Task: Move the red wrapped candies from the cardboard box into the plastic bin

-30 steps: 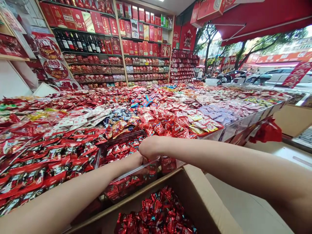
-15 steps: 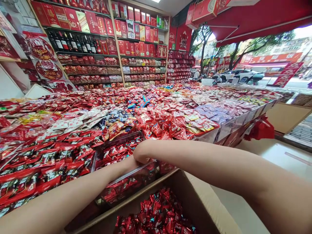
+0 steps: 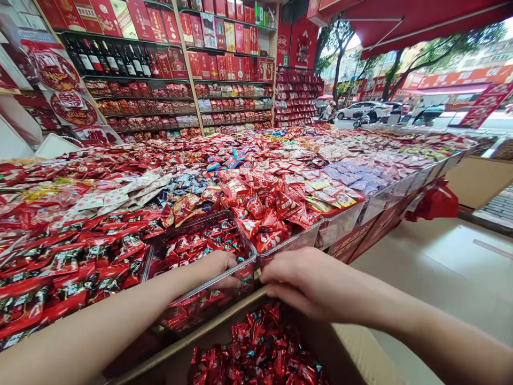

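Note:
My left hand [image 3: 222, 269] reaches over the front wall of a clear plastic bin [image 3: 224, 279], its curled fingers among small red-wrapped candies [image 3: 196, 247]; whether they grip any is hidden. Just right of that bin's corner is my right hand [image 3: 294, 278], fingers bent downward above the edge of a cardboard box [image 3: 355, 345]; its fingertips are partly hidden and no item shows in it. Shiny red candies [image 3: 258, 350] lie inside the box, below both hands.
Behind my right hand, another clear bin [image 3: 288, 243] holds larger red triangular packets [image 3: 256, 206]. Many wrapped sweets spread across the wide display [image 3: 352, 214]. Shelves [image 3: 192, 80] with boxes and bottles stand behind. A red bag [image 3: 435, 202] hangs at the right side.
My right hand has drawn back from the candy bin toward the box's edge, uncovering my left hand and the triangular packets. My left hand remains in the bin. The view has shifted slightly.

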`<act>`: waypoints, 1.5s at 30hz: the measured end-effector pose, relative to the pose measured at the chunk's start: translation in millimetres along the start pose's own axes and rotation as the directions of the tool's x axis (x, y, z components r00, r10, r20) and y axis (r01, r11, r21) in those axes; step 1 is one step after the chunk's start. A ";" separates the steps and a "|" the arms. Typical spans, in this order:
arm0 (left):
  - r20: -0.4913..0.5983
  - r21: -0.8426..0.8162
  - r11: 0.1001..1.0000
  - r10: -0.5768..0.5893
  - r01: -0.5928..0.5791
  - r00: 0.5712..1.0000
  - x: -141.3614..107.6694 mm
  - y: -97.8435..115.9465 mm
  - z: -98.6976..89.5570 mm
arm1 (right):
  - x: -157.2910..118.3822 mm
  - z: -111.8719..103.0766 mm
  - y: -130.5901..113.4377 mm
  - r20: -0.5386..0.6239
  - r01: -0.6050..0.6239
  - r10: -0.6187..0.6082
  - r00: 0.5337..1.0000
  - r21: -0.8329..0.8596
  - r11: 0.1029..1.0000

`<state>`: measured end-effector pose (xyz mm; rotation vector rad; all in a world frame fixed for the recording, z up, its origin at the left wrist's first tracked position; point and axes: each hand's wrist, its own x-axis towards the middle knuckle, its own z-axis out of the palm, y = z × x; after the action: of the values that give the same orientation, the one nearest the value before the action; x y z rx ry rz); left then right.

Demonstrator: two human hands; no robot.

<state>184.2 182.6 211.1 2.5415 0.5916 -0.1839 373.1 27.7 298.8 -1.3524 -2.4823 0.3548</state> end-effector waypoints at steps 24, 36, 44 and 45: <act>0.067 0.435 0.899 0.012 -0.040 0.998 -4.4 27.6 -20.9 | -105.3 98.3 41.9 0.204 -0.525 0.493 0.846 0.489 0.697; 0.089 0.374 0.919 -0.169 0.124 0.982 -0.2 26.1 -11.1 | -106.3 106.0 43.2 0.194 -0.545 0.529 0.826 0.513 0.664; 0.043 0.387 0.921 -0.062 0.040 0.997 -0.1 28.0 -18.7 | -107.9 113.9 41.7 0.152 -0.551 0.567 0.810 0.527 0.646; 0.038 0.390 0.920 -0.061 0.042 0.997 0.6 27.1 -17.3 | -108.0 114.7 41.7 0.149 -0.553 0.570 0.808 0.526 0.646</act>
<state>197.0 170.9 238.2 2.8940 0.6570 -0.4208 419.1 -50.3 163.3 -1.7863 -1.6400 1.0813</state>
